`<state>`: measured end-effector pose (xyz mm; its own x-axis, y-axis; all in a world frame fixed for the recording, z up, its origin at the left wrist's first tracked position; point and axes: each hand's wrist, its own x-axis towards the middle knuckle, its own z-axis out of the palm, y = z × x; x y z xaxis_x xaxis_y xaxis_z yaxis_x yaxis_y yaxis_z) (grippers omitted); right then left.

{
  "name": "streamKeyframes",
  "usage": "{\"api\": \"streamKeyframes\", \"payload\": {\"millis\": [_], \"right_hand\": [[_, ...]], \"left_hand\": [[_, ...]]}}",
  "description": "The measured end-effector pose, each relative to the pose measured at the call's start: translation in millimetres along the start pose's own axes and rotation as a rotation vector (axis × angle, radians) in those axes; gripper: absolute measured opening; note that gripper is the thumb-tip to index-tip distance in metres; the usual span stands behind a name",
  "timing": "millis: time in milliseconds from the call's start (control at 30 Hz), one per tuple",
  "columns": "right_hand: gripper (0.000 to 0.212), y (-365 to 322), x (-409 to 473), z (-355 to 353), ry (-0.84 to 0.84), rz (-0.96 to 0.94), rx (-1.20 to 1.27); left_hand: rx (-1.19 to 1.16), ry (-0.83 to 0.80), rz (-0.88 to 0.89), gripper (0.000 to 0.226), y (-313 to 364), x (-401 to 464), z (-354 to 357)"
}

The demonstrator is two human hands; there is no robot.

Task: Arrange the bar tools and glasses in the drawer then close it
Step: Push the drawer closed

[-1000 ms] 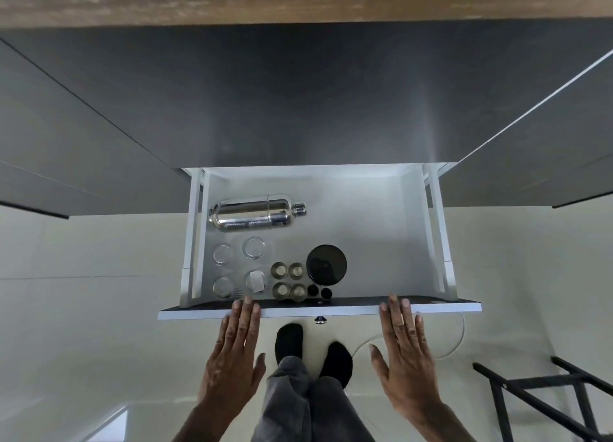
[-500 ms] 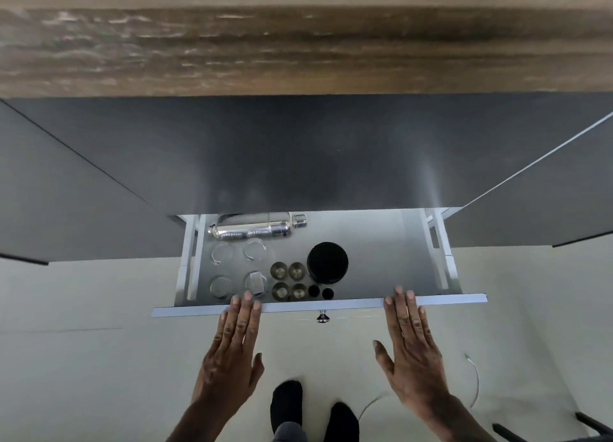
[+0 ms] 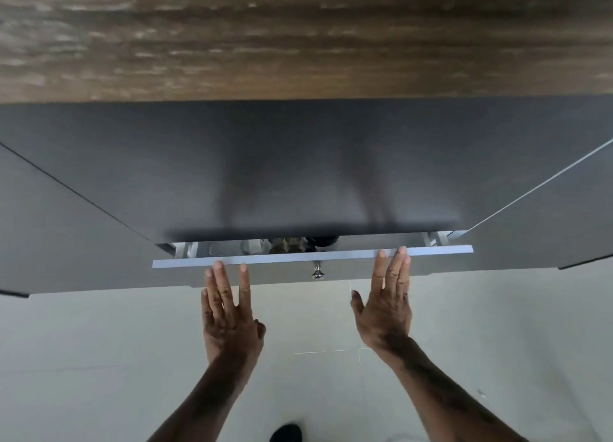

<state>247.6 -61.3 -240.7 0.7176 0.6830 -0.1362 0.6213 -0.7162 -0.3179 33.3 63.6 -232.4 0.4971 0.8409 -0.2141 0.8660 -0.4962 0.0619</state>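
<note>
The drawer (image 3: 311, 258) is pushed almost fully into the dark cabinet, leaving only a thin gap. Through that gap I see slivers of clear glasses (image 3: 250, 245), small brass cups (image 3: 287, 246) and a black round item (image 3: 323, 241). A small metal knob (image 3: 317, 272) sits on the drawer front. My left hand (image 3: 229, 312) is flat with fingers spread, its fingertips at the drawer's front edge. My right hand (image 3: 386, 305) is flat too, fingertips resting on the top edge of the drawer front. Neither hand holds anything.
A brown wood-grain countertop (image 3: 298, 37) runs across the top, above the dark cabinet front (image 3: 298, 163). Pale tiled floor (image 3: 99, 358) lies below. A black-socked foot (image 3: 287, 433) shows at the bottom edge.
The drawer has slid far into the cabinet under both flat hands, hiding the shaker and most of the glasses. The view has shifted upward toward the countertop.
</note>
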Motion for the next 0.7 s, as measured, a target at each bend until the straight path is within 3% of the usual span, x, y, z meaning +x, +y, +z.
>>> {"api": "streamKeyframes", "payload": {"millis": [67,233,500,700], "right_hand": [[0.098,-25,8,4,-0.022,0.108,0.153],[0.095,-55,33,5,-0.103,0.180,0.412],[0.099,-39,48,-2,-0.259,0.108,0.375],[0.090,-31,41,-27,-0.296,0.098,0.190]], "left_hand": [[-0.099,-0.040,-0.082,0.115,18,11,0],[-0.233,-0.109,-0.091,0.110,35,40,-6],[-0.250,-0.115,-0.060,0.118,18,57,-8],[-0.125,-0.077,0.046,0.108,5,43,-38]]}}
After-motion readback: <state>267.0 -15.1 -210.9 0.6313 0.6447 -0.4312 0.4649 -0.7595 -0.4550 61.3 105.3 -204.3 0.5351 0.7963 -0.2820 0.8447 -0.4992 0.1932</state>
